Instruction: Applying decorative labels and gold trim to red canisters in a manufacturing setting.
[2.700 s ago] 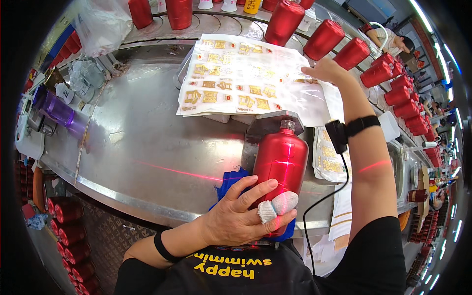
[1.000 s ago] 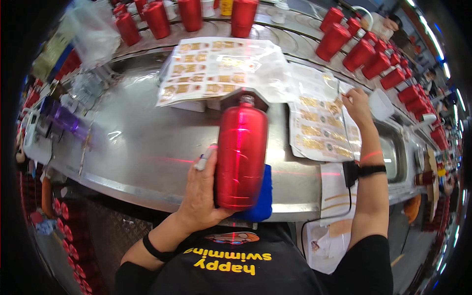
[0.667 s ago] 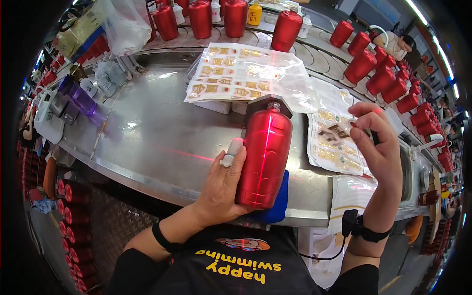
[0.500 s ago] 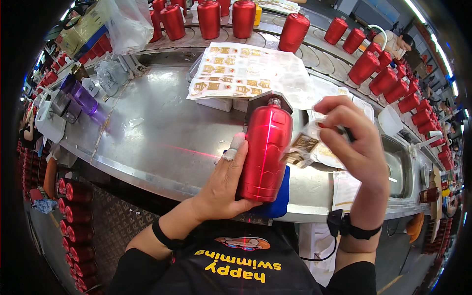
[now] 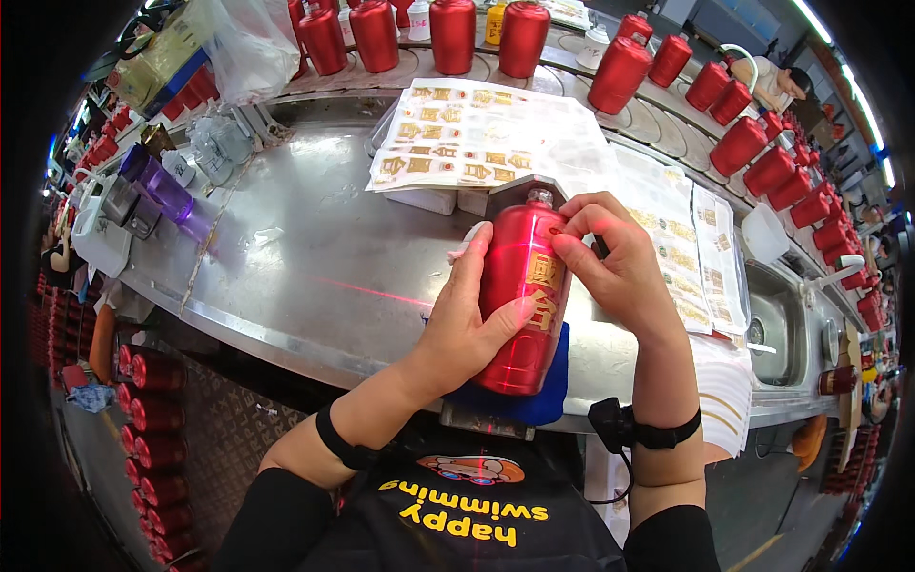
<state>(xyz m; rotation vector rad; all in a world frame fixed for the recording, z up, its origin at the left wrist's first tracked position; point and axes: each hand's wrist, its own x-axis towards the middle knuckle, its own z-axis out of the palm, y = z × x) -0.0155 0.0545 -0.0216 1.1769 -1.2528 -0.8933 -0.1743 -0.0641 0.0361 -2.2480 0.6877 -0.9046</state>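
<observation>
The steel workbench (image 5: 286, 267) is carrying sticker sheets (image 5: 477, 143) at twelve o'clock. At centre, over a blue pad (image 5: 543, 391), the red bottle (image 5: 519, 305) is lying tilted, neck toward twelve. The left hand (image 5: 467, 324) is gripping its side from nine o'clock; the right hand (image 5: 620, 267) is pressing the gold label (image 5: 543, 286) from three. Judging by this, smoothing outward from the label's middle, bottle held steady, should be avoiding wrinkles

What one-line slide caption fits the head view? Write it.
Left hand grips a red bottle while the right hand presses a gold label onto it.
</observation>
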